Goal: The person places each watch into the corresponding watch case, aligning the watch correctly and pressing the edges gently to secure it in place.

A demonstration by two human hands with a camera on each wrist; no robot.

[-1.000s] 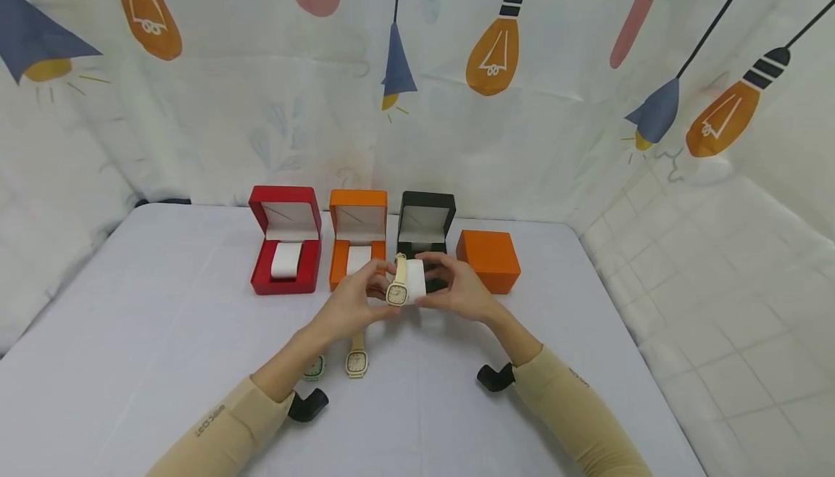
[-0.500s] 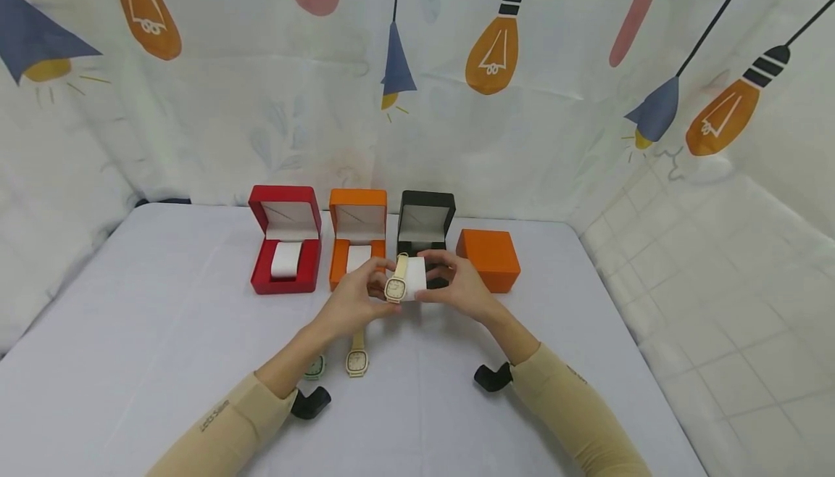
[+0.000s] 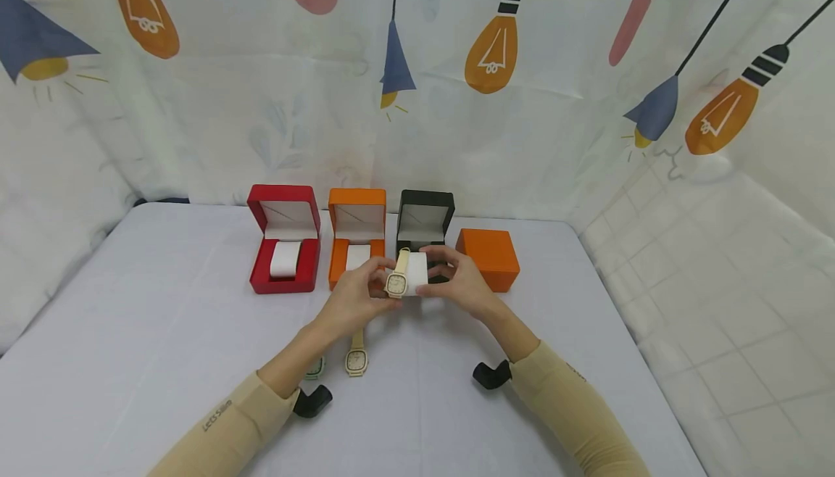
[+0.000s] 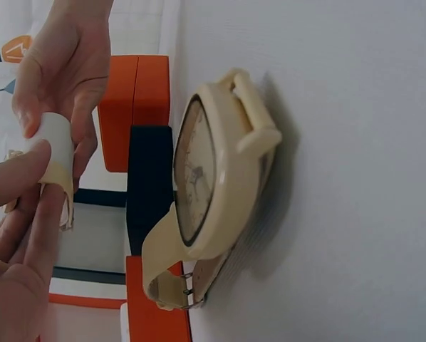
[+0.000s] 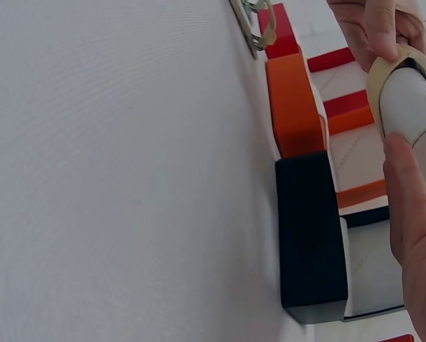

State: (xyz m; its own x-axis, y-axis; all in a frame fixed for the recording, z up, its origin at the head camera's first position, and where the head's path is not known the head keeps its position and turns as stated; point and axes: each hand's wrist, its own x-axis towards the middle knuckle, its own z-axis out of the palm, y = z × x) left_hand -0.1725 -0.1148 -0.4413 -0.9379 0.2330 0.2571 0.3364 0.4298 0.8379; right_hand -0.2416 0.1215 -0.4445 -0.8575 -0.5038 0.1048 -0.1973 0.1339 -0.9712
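Between both hands, in front of the open black box (image 3: 427,205), is a cream wristwatch (image 3: 396,284) on one end of a white watch cushion (image 3: 417,274). My left hand (image 3: 355,299) pinches the watch from the left, thumb below. From the other side my right hand (image 3: 460,285) holds the cushion's bare end between thumb and fingers. In the right wrist view, the strap (image 5: 375,87) loops around the cushion (image 5: 405,105), with a dark gap between them. Another cream watch (image 3: 356,362) lies on the table near my left forearm, beside a green watch (image 3: 315,367) partly hidden by that forearm.
An open red box (image 3: 262,278) and an open orange box (image 3: 338,265) stand left of the black one, each with a white cushion inside. A shut orange box (image 3: 489,259) stands to the right. Behind the white table (image 3: 163,317) hangs a printed curtain (image 3: 261,129).
The watch and cushion have moved slightly farther from me, tilting a little. My hands keep their hold. The boxes and the watches on the table stay in place.
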